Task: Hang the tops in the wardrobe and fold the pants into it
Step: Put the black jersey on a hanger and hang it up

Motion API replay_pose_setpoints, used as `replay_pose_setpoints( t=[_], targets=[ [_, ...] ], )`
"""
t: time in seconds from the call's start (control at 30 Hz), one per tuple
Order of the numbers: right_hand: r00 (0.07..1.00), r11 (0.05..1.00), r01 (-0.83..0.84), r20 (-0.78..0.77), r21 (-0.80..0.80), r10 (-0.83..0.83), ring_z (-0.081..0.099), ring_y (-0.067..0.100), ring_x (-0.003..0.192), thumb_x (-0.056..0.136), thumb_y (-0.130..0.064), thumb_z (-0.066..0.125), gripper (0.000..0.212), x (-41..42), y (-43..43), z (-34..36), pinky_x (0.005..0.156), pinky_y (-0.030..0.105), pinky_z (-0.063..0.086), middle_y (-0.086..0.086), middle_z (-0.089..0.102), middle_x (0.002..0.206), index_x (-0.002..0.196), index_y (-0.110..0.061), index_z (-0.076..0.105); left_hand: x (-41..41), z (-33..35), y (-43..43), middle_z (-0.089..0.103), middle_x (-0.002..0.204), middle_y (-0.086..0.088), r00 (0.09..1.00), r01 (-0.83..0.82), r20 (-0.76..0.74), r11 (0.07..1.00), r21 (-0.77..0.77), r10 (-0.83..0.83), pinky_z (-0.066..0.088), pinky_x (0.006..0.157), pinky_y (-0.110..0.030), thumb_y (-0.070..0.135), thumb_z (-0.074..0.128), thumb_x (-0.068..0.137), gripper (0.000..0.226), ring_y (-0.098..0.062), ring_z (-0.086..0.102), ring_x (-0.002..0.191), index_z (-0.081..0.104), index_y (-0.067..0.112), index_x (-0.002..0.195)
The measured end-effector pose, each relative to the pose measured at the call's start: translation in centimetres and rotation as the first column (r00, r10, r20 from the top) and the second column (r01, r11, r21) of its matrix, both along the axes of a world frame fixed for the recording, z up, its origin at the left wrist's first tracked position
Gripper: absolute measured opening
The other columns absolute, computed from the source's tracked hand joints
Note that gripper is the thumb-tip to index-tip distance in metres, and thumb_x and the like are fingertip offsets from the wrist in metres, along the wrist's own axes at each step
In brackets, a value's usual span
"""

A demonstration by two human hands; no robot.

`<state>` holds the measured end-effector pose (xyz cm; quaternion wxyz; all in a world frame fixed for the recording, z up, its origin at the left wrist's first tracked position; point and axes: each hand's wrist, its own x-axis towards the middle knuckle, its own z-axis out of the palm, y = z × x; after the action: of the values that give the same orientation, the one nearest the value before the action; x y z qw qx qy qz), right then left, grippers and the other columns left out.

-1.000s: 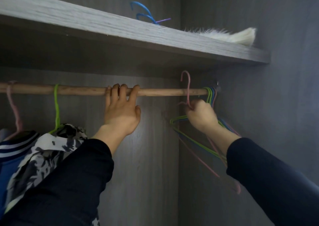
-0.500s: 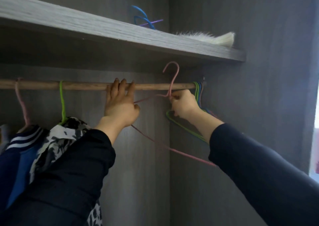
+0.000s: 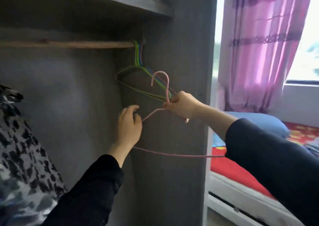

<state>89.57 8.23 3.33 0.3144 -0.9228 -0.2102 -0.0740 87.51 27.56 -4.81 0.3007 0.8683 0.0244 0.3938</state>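
Hanger (image 3: 167, 87), pink, off the rail (image 3: 69, 44), its neck clenched in the right grip (image 3: 181, 106). Left grip (image 3: 128, 124) curls at its shoulder wire; whether it holds, I cannot tell. Spare hangers (image 3: 138, 58) crowd the rail's end; spotted top (image 3: 20, 139) hangs left.

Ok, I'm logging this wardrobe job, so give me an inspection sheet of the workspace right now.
Surface: wooden rail, spare hangers bunched at its right end; shelf above.
Job's things: pink hanger off the rail, empty; patterned top at left edge.
Clutter: nothing seen.
Hands: right hand grips the hanger's neck; left hand at its left shoulder, grip unclear.
Cables: nothing seen.
Surroundings: bed, purple curtain, window at right.
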Motion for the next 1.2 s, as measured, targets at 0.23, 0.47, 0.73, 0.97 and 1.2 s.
replay_pose_setpoints(
  t=[0.23, 0.47, 0.73, 0.97, 1.2],
  targets=[
    [0.964, 0.988, 0.148, -0.218, -0.042, -0.153, 0.042, 0.015, 0.031, 0.088, -0.028, 0.062, 0.035, -1.3, -18.2, -7.0, 0.037, 0.018, 0.036, -0.002, 0.046, 0.038, 0.064, -0.002, 0.062, 0.7, -8.5, -18.0, 0.062, 0.110, -0.003, 0.959, 0.282, 0.042, 0.960, 0.000, -0.281, 0.036, 0.086, -0.021, 0.009, 0.042, 0.087, 0.031, -0.020, 0.053, 0.105, 0.063, 0.011, 0.110],
    [0.892, 0.938, 0.323, -0.290, -0.128, -0.346, 0.049, 0.012, 0.040, 0.092, -0.034, 0.061, 0.036, -4.5, -40.6, -13.9, 0.043, 0.020, 0.044, -0.001, 0.055, 0.051, 0.064, -0.012, 0.057, 2.0, -15.1, -40.0, 0.055, 0.119, -0.005, 0.853, 0.460, -0.238, 0.884, -0.077, -0.465, 0.039, 0.089, -0.030, 0.009, 0.046, 0.089, 0.033, -0.021, 0.049, 0.113, 0.057, 0.016, 0.120],
    [0.710, 0.783, 0.613, -0.362, -0.104, -0.604, 0.054, 0.018, 0.053, 0.096, -0.031, 0.055, 0.031, -8.3, -61.0, -20.1, 0.049, 0.028, 0.046, 0.005, 0.055, 0.064, 0.082, -0.004, 0.062, 2.6, -20.0, -61.5, 0.053, 0.119, -0.010, 0.621, 0.638, -0.507, 0.761, -0.115, -0.597, 0.038, 0.091, -0.033, 0.017, 0.045, 0.092, 0.032, -0.027, 0.048, 0.113, 0.053, 0.015, 0.122],
    [0.573, 0.665, 0.745, -0.469, -0.042, -0.672, 0.054, 0.016, 0.053, 0.096, -0.029, 0.055, 0.031, -7.9, -73.9, -24.6, 0.046, 0.024, 0.045, 0.006, 0.058, 0.069, 0.091, -0.001, 0.068, 6.4, -22.8, -75.9, 0.051, 0.122, -0.010, 0.467, 0.748, -0.613, 0.655, -0.112, -0.637, 0.036, 0.099, -0.036, 0.021, 0.046, 0.092, 0.032, -0.027, 0.045, 0.119, 0.052, 0.016, 0.124],
    [0.482, 0.586, 0.808, -0.497, -0.069, -0.722, 0.049, 0.013, 0.055, 0.094, -0.029, 0.057, 0.032, -1.8, -84.8, -29.2, 0.053, 0.026, 0.043, 0.002, 0.054, 0.065, 0.083, -0.001, 0.068, 14.3, -26.8, -88.3, 0.050, 0.126, -0.012, 0.359, 0.807, -0.707, 0.583, -0.093, -0.609, 0.035, 0.104, -0.038, 0.022, 0.044, 0.092, 0.035, -0.028, 0.044, 0.122, 0.052, 0.015, 0.126]
  ],
)
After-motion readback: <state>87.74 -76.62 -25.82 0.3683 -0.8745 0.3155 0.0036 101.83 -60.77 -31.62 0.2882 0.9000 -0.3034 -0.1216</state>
